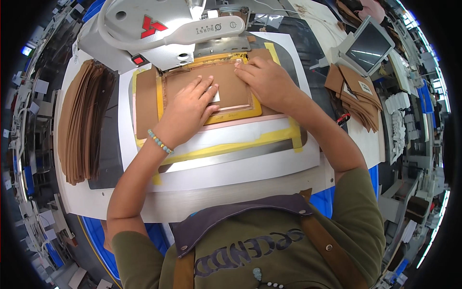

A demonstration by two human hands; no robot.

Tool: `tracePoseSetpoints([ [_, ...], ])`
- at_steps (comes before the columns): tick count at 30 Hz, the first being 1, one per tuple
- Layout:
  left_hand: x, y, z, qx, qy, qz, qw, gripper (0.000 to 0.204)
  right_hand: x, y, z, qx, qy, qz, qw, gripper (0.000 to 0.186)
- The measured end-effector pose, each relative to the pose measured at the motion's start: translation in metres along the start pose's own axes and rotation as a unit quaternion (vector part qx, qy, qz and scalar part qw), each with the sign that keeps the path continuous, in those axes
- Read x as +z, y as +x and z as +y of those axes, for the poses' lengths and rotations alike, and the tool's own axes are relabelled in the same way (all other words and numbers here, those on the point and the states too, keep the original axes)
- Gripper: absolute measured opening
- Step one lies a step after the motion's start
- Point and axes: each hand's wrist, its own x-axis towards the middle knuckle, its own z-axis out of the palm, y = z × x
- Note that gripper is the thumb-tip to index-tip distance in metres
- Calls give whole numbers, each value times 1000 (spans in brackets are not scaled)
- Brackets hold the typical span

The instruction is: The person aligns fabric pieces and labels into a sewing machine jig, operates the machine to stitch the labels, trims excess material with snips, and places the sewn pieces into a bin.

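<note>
My left hand (192, 106) lies with fingers apart on a brown panel (185, 77) inside a yellow frame (231, 115), partly covering a small white patch (215, 96). My right hand (264, 84) rests with extended fingers at the frame's upper right, fingertips on the panel near its edge. The frame sits below the head of a sewing machine (134, 26), on a white board (224, 168) with strips of yellow tape (231, 143). Whether anything small lies under my fingertips is hidden.
A tall stack of brown pieces (79, 123) lies at the left. At the right are folded brown pieces (356, 111), red-handled snips (342, 119) and a screen on a mount (365, 48). A blue bin (101, 231) shows below the table's edge.
</note>
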Motion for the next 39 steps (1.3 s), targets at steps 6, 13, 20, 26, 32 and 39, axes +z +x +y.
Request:
tracePoseSetpoints([
  [6, -1, 5, 3, 18, 8, -1, 1000, 47, 6, 11, -9, -19, -20, 2, 1000, 32],
  [13, -3, -7, -13, 17, -29, 34, 999, 45, 13, 33, -30, -31, -52, -3, 998, 32],
  [20, -11, -25, -35, -4, -49, 52, 997, 43, 26, 62, -53, -47, -70, 2, 996, 31],
  [26, -14, -27, -42, -14, -42, 63, 997, 40, 28, 72, -59, -82, -11, 74, 994, 28],
  [32, -19, -34, -53, 1, 23, 77, 997, 39, -2, 49, -60, -47, 68, 0, 997, 34],
  [39, -27, -45, -62, -19, 5, 60, 998, 40, -29, 15, -42, 21, 102, -60, 993, 32],
])
